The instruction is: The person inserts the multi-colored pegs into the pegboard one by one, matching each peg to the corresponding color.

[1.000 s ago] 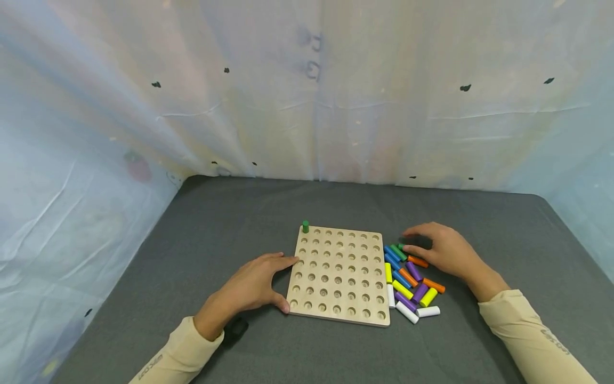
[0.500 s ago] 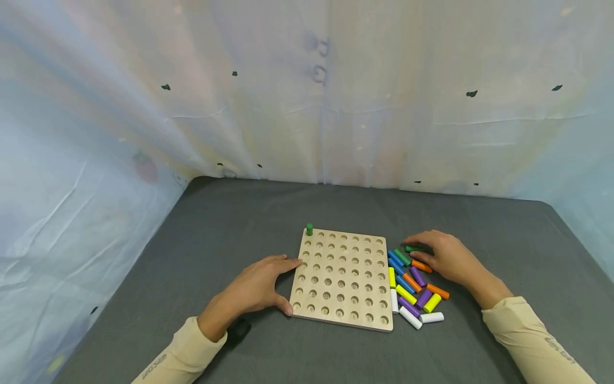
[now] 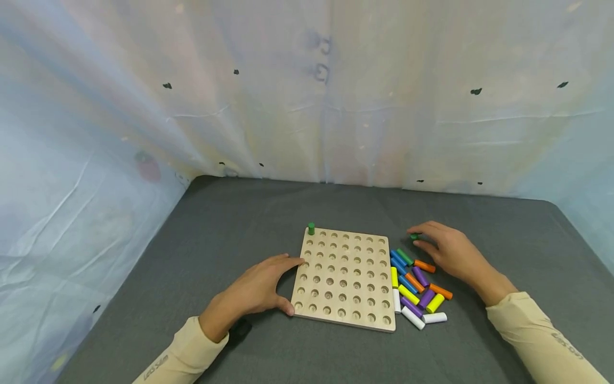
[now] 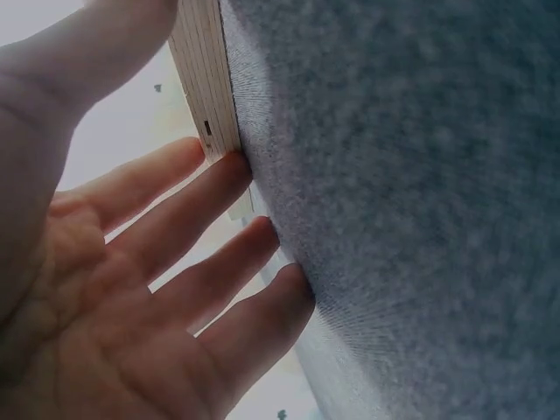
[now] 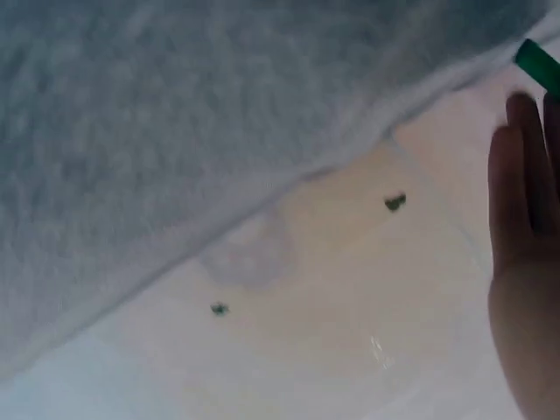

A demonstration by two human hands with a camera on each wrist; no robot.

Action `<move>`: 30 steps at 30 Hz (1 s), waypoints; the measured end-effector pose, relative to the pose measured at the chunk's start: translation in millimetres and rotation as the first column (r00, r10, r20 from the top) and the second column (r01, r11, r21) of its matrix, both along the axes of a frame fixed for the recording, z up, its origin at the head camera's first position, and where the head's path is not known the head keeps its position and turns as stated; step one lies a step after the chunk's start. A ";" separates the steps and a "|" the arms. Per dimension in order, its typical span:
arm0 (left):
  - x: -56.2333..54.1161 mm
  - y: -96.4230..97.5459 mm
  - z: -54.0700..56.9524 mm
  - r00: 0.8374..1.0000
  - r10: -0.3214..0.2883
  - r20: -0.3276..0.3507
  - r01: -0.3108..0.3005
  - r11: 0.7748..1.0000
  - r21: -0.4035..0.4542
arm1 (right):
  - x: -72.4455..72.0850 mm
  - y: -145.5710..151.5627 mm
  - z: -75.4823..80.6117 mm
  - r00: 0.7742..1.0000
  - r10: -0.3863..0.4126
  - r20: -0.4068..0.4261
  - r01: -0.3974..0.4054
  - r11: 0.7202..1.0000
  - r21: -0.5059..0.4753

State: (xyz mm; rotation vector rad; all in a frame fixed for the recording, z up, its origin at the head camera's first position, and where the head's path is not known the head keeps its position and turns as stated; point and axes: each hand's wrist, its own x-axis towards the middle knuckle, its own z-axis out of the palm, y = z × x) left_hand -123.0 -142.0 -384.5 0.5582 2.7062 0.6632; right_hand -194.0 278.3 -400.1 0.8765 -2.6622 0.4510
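A square wooden pegboard [image 3: 349, 278] with rows of round holes lies on the table. One green peg [image 3: 311, 229] stands upright in its far left corner hole. My left hand [image 3: 254, 288] rests at the board's left side, thumb by the near corner and index fingertip on the edge. In the left wrist view, fingertips [image 4: 234, 164] reach the board's layered side. Between thumb and fingers, my right hand [image 3: 451, 253] pinches another green peg [image 3: 414, 236], just beyond the loose pegs. That peg [image 5: 540, 66] shows at the fingertips in the right wrist view.
Along the board's right side lies a pile of loose pegs: a green peg [image 3: 405, 257], with several blue, orange [image 3: 425, 266], purple [image 3: 421, 276], yellow [image 3: 408, 295] and white [image 3: 413, 318] ones. Pale printed curtains [image 3: 374, 106] hang behind the grey-covered table [image 3: 249, 213].
My right hand has drawn a green peg out of the pile and moved it slightly away, turning it in the fingers. The left hand stays at the board; the head view has shifted a little.
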 end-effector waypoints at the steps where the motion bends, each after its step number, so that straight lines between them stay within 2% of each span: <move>1: -0.1 -0.1 -0.1 1.000 -0.006 -0.007 0.006 1.000 0.002 | -1.3 -0.4 1.9 1.000 0.002 -0.006 -0.002 1.000 0.001; 5: -0.2 -1.7 -1.0 0.999 -0.019 -0.036 0.019 1.000 0.001 | -7.4 -5.5 11.5 1.000 0.021 -0.009 -0.021 1.000 -0.002; 9: -0.9 -3.5 -1.8 0.998 -0.022 -0.052 0.022 1.000 -0.003 | -14.0 -20.9 23.0 0.998 0.056 0.021 -0.055 0.998 -0.038; 14: -2.0 -4.6 -2.9 0.998 -0.029 -0.060 0.029 1.000 -0.003 | -18.8 -55.7 39.4 0.988 0.094 0.125 -0.083 0.992 -0.090; 18: -2.4 -3.0 -2.2 0.999 -0.017 -0.044 0.017 1.000 -0.009 | -22.5 -85.8 47.9 0.972 0.095 0.213 -0.077 0.993 -0.093; 23: -4.8 1.4 -0.2 1.000 0.017 -0.010 -0.017 1.000 -0.013 | -33.5 -114.2 46.8 0.960 0.128 0.249 -0.103 0.988 -0.112; 30: -4.8 2.6 1.3 1.000 0.016 0.005 -0.015 1.000 -0.010 | -41.0 -138.1 36.1 0.945 0.155 0.287 -0.122 0.984 -0.128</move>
